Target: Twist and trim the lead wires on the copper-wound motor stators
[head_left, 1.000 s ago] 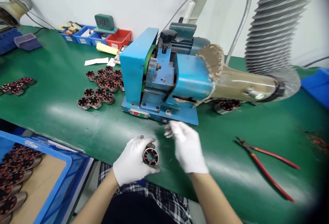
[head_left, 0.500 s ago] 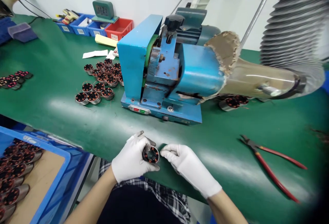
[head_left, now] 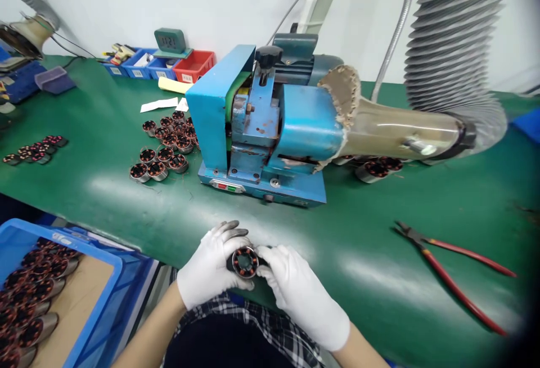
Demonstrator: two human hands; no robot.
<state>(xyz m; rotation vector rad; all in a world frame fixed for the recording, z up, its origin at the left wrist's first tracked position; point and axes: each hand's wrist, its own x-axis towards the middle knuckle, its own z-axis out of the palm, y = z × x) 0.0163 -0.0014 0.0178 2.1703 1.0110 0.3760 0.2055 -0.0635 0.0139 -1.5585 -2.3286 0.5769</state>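
Both my hands wear white gloves and meet at the near edge of the green table. My left hand is wrapped round a small metal motor stator with copper windings, its open end facing me. The fingers of my right hand are closed against the stator's right side. A blue bench machine stands just beyond my hands.
Several stators lie in a cluster left of the machine, and a smaller group at far left. A blue crate of stators sits at lower left. Red-handled pliers lie to the right. A ribbed extraction hose joins the machine.
My right hand came back from near the machine's base to the stator and now grips its right side. My left hand kept hold of the stator throughout.
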